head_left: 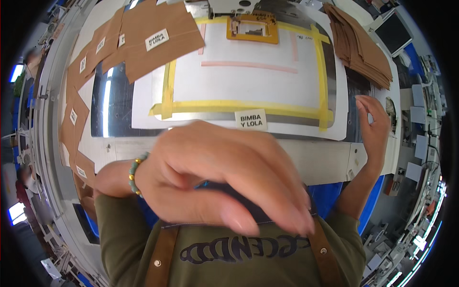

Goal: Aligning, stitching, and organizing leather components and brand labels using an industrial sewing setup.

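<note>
My left hand (pixel 220 167), with a beaded bracelet at its wrist, is raised close to the view and partly smeared. Its thumb and fingers are apart, and nothing shows between them. Beyond it, a small white label (pixel 251 120) with dark print lies at the near edge of a white sheet (pixel 253 88) framed by yellow tape. Over at the right, my right hand (pixel 375 117) is above the table edge, below a stack of brown fabric pieces (pixel 358 43). Thumb and fingertips come together in a pinch; whatever they hold, if anything, is too small to make out.
Brown pieces with white labels (pixel 162 48) overlap along the left side. A yellow frame (pixel 252 29) lies on the sheet's far side under a machine head (pixel 234 5). Pink strips (pixel 248 67) mark the sheet. A dark screen (pixel 393 31) stands at far right.
</note>
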A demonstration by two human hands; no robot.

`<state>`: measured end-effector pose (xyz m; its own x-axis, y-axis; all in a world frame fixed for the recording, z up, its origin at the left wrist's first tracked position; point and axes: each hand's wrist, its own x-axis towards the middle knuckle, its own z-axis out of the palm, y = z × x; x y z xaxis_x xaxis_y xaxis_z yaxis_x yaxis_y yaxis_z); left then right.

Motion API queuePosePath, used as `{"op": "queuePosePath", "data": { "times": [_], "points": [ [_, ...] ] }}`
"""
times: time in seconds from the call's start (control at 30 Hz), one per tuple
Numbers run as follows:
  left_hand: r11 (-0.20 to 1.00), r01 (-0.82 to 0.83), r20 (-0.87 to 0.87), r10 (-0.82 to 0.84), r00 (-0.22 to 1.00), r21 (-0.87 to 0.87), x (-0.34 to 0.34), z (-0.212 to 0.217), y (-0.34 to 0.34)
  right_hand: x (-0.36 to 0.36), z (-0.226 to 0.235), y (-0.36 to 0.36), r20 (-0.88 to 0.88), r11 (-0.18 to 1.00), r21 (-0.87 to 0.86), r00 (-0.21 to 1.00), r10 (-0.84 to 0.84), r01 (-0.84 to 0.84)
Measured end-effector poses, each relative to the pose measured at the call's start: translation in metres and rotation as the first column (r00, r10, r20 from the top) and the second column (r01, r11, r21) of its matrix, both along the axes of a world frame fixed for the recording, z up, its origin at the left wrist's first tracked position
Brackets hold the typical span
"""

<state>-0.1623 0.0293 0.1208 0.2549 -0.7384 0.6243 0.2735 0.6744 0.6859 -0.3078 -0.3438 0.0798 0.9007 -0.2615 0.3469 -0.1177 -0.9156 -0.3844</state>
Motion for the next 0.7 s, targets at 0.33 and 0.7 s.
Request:
{"op": "queuePosePath", "data": {
  "times": [0.33,0.7],
  "points": [
    [0.956,0.251,-0.619,-0.288,0.731,-0.15,-0.099,-0.001,-0.017,0.036,-0.021,0.116,-0.055,0.789,0.188,0.796,0.603,-0.585],
    [0.662,-0.719,0.938,0.072,0.34,0.21,-0.03,-0.067,0.001,0.056,0.0,0.038,0.106,0.995,-0.027,0.99,0.097,-0.095]
  ]
}}
